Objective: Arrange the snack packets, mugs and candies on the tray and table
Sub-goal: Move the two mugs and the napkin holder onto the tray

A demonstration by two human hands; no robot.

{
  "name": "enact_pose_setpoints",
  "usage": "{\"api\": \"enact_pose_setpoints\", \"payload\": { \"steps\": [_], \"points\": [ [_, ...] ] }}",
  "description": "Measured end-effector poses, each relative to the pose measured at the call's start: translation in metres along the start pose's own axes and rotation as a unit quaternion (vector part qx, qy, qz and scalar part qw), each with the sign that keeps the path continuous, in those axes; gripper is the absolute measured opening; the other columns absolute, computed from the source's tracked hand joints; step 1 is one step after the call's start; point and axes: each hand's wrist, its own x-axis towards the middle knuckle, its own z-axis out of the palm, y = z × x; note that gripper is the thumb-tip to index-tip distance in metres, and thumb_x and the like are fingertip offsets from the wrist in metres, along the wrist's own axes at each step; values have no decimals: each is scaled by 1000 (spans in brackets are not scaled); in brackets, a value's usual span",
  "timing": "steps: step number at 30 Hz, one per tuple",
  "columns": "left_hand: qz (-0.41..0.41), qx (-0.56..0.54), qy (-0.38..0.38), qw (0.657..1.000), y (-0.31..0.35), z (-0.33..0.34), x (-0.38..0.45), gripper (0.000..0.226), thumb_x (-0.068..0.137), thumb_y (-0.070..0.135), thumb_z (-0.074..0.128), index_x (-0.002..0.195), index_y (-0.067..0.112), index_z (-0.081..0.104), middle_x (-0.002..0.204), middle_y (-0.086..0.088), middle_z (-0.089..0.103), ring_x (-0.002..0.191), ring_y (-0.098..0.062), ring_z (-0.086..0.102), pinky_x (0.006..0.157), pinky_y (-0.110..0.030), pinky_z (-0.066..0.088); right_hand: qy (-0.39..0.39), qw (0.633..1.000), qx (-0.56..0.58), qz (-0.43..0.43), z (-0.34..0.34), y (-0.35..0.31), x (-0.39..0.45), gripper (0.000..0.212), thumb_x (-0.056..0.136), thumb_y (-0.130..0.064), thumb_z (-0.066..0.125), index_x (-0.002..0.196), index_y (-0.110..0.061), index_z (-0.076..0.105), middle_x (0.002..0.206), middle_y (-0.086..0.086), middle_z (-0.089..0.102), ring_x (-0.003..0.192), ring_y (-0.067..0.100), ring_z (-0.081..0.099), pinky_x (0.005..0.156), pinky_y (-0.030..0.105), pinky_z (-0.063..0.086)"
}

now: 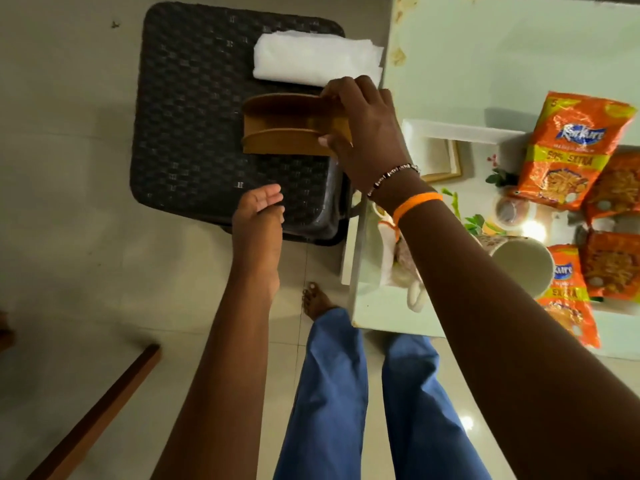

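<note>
Wooden holder [284,129], empty, pinched by right hand [363,133].

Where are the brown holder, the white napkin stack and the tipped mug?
brown holder [284,142]: head view, on its front wall.
white napkin stack [317,60]: head view, on its top.
tipped mug [521,265]: head view, inside its mouth.

1. The room is lit dimly from above.
2. A bright spot of glare is seen on the shiny table [491,64] at the right.
3. Straight lines are bent near the edges.
4. The near arms are a little blurred.
</note>
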Motion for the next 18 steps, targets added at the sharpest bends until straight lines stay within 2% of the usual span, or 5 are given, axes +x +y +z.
{"api": "enact_pose_setpoints", "payload": {
  "steps": [6,10,14,16,18],
  "points": [
    [4,24,-48,999,-3,29,-24,40,87,-8,38,120,12,47,108,1,56,102,-10,56,76,-14,46,34,997,51,50,-48,33,-80,46,79,-10,64,122,-6,49,123,15,52,112,28,51,92,37,47],
    [27,36,-80,996,-2,53,-40,33,89,-2,41,115,15,52,112,0,58,105,-11,57,79,-15,46,40,993,21,112,-80,75,-116,46,81,-12,65,123,-4,48,125,17,54,112,31,55,92,44,48],
    [56,67,-141,986,-5,77,-57,38,89,1,44,120,20,54,120,3,58,112,-9,56,86,-17,45,29,990,4,137,-102,106,-134,45,79,-10,67,121,-4,51,123,17,56,109,31,57,91,41,49],
    [61,86,-169,980,-8,91,-65,40,89,5,47,124,22,54,124,5,59,114,-5,54,89,-13,45,15,990,1,139,-108,117,-137,46,76,-8,69,119,-6,52,122,16,56,109,32,58,91,44,49],
    [56,105,-189,975,-12,102,-70,41,89,8,48,126,23,54,123,7,59,110,-2,54,82,-6,45,-2,991,-11,133,-110,125,-137,48,75,-6,70,119,-7,53,124,16,56,110,33,57,91,44,48]
  ]
}}
